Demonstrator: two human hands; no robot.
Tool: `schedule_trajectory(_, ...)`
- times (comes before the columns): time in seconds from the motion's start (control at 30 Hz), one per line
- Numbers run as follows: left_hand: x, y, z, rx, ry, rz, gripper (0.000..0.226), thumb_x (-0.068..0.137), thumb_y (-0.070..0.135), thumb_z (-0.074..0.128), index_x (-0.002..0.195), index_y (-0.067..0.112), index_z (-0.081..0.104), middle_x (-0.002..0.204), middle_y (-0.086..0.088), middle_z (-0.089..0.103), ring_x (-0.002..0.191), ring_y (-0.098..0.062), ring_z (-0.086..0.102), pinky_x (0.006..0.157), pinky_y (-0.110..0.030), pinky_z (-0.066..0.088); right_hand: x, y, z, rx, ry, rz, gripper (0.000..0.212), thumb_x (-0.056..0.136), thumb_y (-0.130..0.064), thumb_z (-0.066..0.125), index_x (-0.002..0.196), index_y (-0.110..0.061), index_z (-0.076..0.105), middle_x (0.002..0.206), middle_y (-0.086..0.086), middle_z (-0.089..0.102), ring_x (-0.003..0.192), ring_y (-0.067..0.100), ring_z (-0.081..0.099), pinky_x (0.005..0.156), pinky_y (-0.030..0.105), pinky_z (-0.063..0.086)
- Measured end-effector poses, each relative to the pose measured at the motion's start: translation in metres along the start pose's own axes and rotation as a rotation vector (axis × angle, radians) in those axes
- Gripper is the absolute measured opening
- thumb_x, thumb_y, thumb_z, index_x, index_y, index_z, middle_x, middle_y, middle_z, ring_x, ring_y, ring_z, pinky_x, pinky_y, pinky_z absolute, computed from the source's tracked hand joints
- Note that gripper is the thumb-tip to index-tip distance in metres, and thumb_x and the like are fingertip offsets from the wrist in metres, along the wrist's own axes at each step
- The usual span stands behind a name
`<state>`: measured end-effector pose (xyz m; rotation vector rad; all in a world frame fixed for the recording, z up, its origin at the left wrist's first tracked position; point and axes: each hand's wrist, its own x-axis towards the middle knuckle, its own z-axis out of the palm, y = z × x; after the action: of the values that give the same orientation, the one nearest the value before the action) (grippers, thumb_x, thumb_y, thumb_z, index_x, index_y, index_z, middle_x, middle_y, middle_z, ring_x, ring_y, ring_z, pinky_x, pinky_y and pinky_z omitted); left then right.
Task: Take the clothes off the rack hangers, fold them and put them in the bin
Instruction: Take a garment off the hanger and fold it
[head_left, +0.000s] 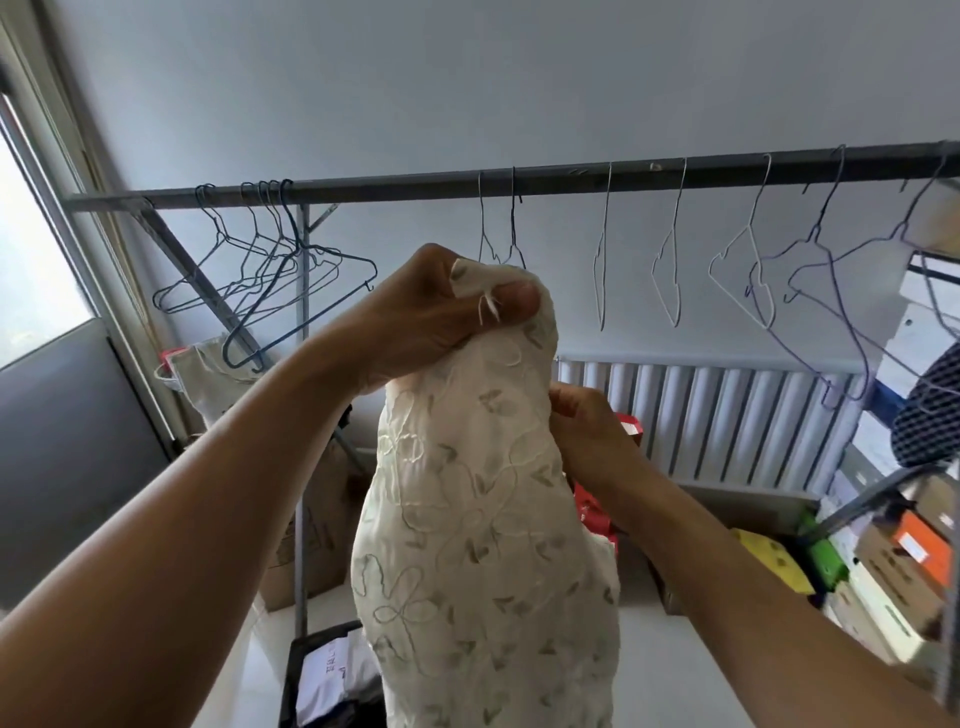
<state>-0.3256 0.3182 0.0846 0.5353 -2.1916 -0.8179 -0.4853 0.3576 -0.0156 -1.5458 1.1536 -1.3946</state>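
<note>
Bunched wire hangers (280, 270) crowd the rail (395, 191) at left; 2 hangers (513, 221) hang just behind the embroidered garment (483, 519); rightward, spaced hangers (666, 283) leave wider gaps

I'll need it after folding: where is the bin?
In the head view the black bin sits low, left of centre, on the floor beside the rack's upright post and partly behind the cream embroidered garment.

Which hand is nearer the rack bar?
Left. The left hand grips the top of the garment just under the rack bar; the right hand pinches its side, lower down.
</note>
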Motion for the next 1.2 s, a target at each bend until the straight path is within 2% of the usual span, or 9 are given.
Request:
schedule_trajectory(0.13,0.002,0.002,-0.001,0.049,0.012,0.003,0.041,0.098,0.023,0.056,0.088,-0.016,0.063,0.078,-0.030,0.062,0.066,-0.021,0.056,0.063,-0.031,0.046,-0.016,-0.004,-0.004,0.325,-0.276,0.160,0.046,0.077,-0.073,0.043,0.099,-0.038,0.064,0.090,-0.018,0.074,0.091,0.003,0.070,0.082,0.023,0.055)
schedule_trajectory(0.2,0.005,0.001,-0.002,0.068,0.034,-0.008,0.040,0.098,0.019,0.055,0.084,-0.018,0.060,0.070,-0.018,0.055,0.060,-0.013,0.049,0.056,-0.019,0.040,-0.021,-0.004,-0.001,0.307,-0.336,0.147,0.059,0.057,-0.081,0.062,0.103,-0.044,0.064,0.094,-0.025,0.073,0.096,0.002,0.070,0.077,0.019,0.055)
schedule_trajectory(0.33,0.010,0.000,-0.004,0.122,0.035,-0.061,0.040,0.096,0.022,0.061,0.079,-0.015,0.060,0.070,-0.021,0.052,0.063,-0.018,0.047,0.058,-0.024,0.040,-0.030,-0.005,0.010,0.005,-0.224,0.037,0.035,0.073,-0.032,0.082,0.093,-0.038,0.054,0.073,-0.037,0.065,0.073,-0.011,0.066,0.057,0.005,0.047)
schedule_trajectory(0.5,0.014,-0.004,-0.006,0.267,0.254,-0.112,0.023,0.082,0.025,0.077,0.096,0.008,0.072,0.072,-0.011,0.068,0.062,-0.009,0.059,0.060,-0.023,0.047,-0.034,-0.007,0.010,0.129,-0.130,0.015,0.025,0.079,-0.005,0.077,0.092,-0.024,0.068,0.084,-0.012,0.076,0.077,0.007,0.073,0.064,0.019,0.057)
schedule_trajectory(0.67,-0.035,-0.044,0.001,-0.424,0.392,-0.431,0.066,0.097,0.061,0.027,0.147,0.020,0.035,0.108,0.000,0.071,0.088,-0.013,0.073,0.092,-0.043,0.054,-0.034,-0.012,-0.003,0.169,-0.035,0.030,0.029,0.073,0.000,0.077,0.098,-0.014,0.072,0.089,-0.001,0.077,0.083,0.016,0.074,0.069,0.028,0.060)
schedule_trajectory(0.87,-0.098,-0.071,0.059,-0.968,0.189,-0.557,0.099,0.072,0.083,0.013,0.128,0.015,0.058,0.121,-0.013,0.069,0.111,-0.027,0.067,0.085,-0.036,0.057,-0.032,-0.014,-0.012,0.239,-0.005,0.051,0.032,0.074,0.004,0.073,0.104,-0.009,0.069,0.095,0.005,0.077,0.088,0.022,0.074,0.069,0.028,0.059)
schedule_trajectory(0.97,-0.106,-0.071,0.058,-0.938,0.208,-0.400,0.107,0.066,0.084,0.054,0.149,0.020,0.031,0.135,-0.017,0.058,0.127,-0.034,0.054,0.108,-0.051,0.040,-0.034,-0.013,-0.011,0.249,0.030,0.051,0.030,0.077,0.009,0.070,0.102,-0.008,0.069,0.094,0.007,0.077,0.088,0.024,0.074,0.072,0.032,0.060)
schedule_trajectory(1.03,-0.111,-0.067,0.056,-0.747,0.279,-0.463,0.111,0.053,0.065,0.080,0.147,0.040,0.029,0.110,-0.011,0.062,0.106,-0.028,0.059,0.104,-0.043,0.043,-0.035,-0.013,-0.007,0.264,0.060,0.051,0.032,0.078,0.009,0.071,0.105,-0.008,0.067,0.095,0.008,0.076,0.090,0.025,0.073,0.077,0.039,0.060)
schedule_trajectory(1.2,-0.110,-0.052,0.074,-0.332,0.362,-0.448,0.101,0.079,0.025,0.081,0.148,0.046,0.011,0.093,-0.005,0.077,0.089,-0.020,0.074,0.084,-0.036,0.058,-0.034,0.001,0.000,0.271,0.158,0.089,0.053,0.075,0.001,0.078,0.122,-0.016,0.060,0.112,0.009,0.072,0.103,0.028,0.069,0.091,0.052,0.054)
